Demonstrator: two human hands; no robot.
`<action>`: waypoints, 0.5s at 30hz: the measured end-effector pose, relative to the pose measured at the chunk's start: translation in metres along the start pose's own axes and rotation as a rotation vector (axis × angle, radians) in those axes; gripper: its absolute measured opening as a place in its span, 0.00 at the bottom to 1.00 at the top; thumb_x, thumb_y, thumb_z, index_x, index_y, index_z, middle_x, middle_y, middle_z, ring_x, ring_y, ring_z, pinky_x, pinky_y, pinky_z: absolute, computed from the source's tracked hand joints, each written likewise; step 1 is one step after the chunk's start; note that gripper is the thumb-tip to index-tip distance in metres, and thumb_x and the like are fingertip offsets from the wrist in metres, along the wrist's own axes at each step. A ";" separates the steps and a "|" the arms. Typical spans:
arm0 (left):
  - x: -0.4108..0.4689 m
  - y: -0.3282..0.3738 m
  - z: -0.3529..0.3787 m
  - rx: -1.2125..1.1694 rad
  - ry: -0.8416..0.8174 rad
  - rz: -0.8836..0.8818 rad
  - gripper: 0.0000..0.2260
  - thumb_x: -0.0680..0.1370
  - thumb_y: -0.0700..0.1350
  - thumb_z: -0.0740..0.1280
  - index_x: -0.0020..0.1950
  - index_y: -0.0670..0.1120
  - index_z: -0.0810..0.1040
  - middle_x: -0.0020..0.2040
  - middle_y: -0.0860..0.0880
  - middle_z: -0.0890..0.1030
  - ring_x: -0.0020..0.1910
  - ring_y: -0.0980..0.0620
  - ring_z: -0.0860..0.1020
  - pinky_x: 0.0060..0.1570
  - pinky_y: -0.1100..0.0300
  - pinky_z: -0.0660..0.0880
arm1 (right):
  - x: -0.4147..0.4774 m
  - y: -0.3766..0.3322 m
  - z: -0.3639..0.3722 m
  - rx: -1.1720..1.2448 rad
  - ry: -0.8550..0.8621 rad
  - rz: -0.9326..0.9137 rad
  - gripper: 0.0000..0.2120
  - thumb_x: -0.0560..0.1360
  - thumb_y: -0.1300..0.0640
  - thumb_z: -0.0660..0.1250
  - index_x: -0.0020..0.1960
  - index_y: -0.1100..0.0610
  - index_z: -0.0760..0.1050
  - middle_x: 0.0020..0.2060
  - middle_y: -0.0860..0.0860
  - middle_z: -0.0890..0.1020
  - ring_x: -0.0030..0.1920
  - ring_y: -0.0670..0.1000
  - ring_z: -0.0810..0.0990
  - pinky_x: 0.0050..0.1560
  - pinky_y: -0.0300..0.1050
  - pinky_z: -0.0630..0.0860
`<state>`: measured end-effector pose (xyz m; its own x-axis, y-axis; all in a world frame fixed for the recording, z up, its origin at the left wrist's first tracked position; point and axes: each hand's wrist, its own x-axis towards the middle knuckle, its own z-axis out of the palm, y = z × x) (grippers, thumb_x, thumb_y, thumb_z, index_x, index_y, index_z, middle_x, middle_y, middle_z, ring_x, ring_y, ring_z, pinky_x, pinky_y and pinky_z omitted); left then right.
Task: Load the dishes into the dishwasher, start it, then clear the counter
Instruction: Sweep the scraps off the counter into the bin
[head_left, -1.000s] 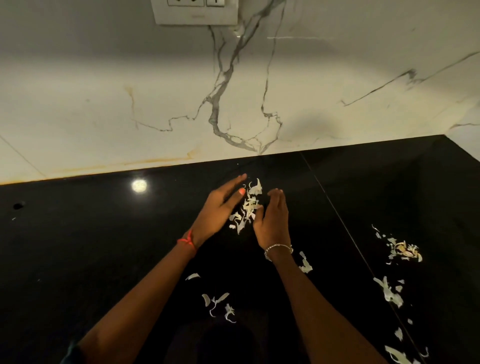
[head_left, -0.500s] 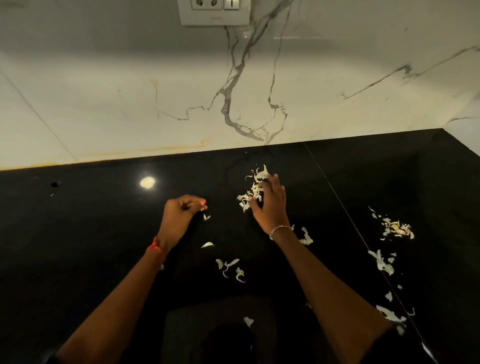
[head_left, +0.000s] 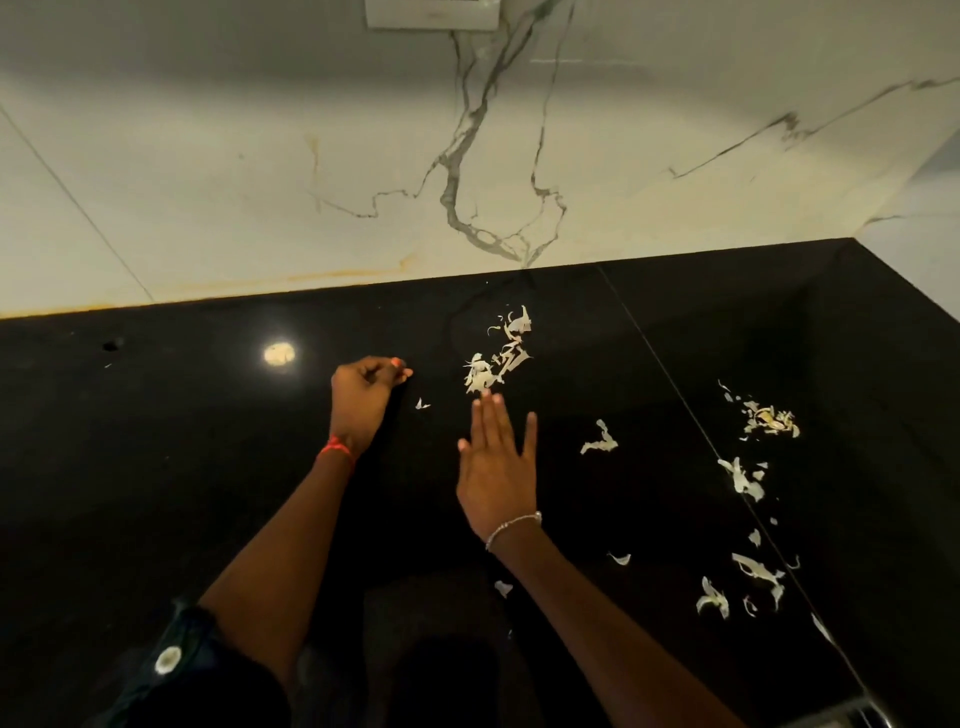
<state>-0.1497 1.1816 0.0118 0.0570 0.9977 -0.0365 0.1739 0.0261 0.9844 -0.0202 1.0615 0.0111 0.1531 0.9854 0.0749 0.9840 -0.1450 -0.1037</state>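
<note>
Black polished counter (head_left: 156, 467) fills the lower view under a white veined marble backsplash (head_left: 208, 182). Pale peel scraps lie on it: one heap (head_left: 498, 358) in the middle near the wall, and a looser scatter (head_left: 748, 483) well off to the right along a seam. Right hand (head_left: 496, 457) is flat and wide, fingers straight and slightly spread, tips just short of the heap, though I cannot tell whether the palm touches the stone. Left hand (head_left: 361, 400) is curled tight, thumb and fingertip pressed together near a single small scrap (head_left: 422, 404), and whether anything is pinched there is hidden.
</note>
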 end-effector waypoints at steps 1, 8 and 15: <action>0.000 0.000 0.000 0.000 0.001 -0.005 0.06 0.78 0.38 0.63 0.47 0.44 0.80 0.43 0.46 0.82 0.47 0.50 0.81 0.57 0.53 0.75 | 0.003 0.001 -0.003 0.022 -0.062 0.019 0.24 0.80 0.52 0.42 0.74 0.57 0.44 0.72 0.51 0.40 0.73 0.49 0.37 0.68 0.57 0.33; -0.004 0.006 0.001 -0.080 0.005 -0.031 0.10 0.80 0.38 0.59 0.50 0.35 0.78 0.42 0.45 0.81 0.39 0.61 0.81 0.50 0.65 0.77 | 0.023 -0.028 0.000 -0.014 -0.205 -0.286 0.26 0.81 0.46 0.44 0.76 0.55 0.46 0.76 0.48 0.49 0.75 0.45 0.44 0.71 0.56 0.32; -0.007 0.010 0.005 -0.024 0.033 -0.026 0.10 0.80 0.37 0.59 0.54 0.32 0.77 0.44 0.44 0.80 0.37 0.66 0.80 0.47 0.71 0.76 | -0.013 0.026 -0.022 0.243 -0.116 0.023 0.25 0.81 0.47 0.47 0.75 0.55 0.52 0.75 0.48 0.53 0.75 0.45 0.45 0.72 0.58 0.33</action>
<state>-0.1432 1.1741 0.0207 0.0205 0.9982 -0.0572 0.1517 0.0535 0.9870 0.0050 1.0425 0.0295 0.1498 0.9878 -0.0428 0.9274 -0.1554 -0.3404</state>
